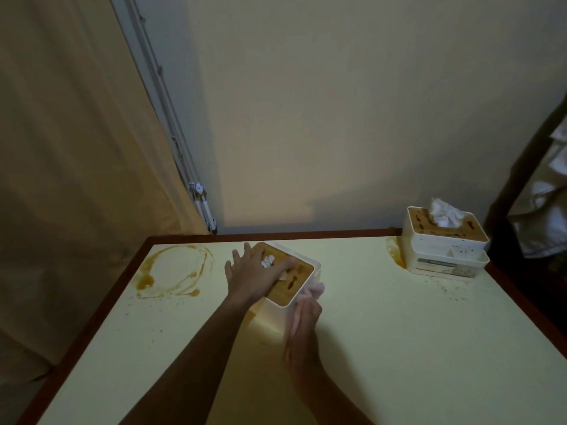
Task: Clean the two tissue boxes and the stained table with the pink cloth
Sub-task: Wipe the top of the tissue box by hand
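Your table (pixel 399 348) top is a pale creamy yellow with a reddish-brown band round the edge. Near its far left corner there's an orange-brown ring stain (pixel 175 271) with tiny specks around it. By the far right corner there's an orange-brown smear (pixel 394 251) plus dark specks. The near tissue box (pixel 299 280) and far tissue box (pixel 441 250) are both white, with wood-tone lids streaked dark brown. The far one's side has dark speckles and its tissue (pixel 443 214) is white. Your cloth (pixel 316 288) reads pale pink, kinda blurry.
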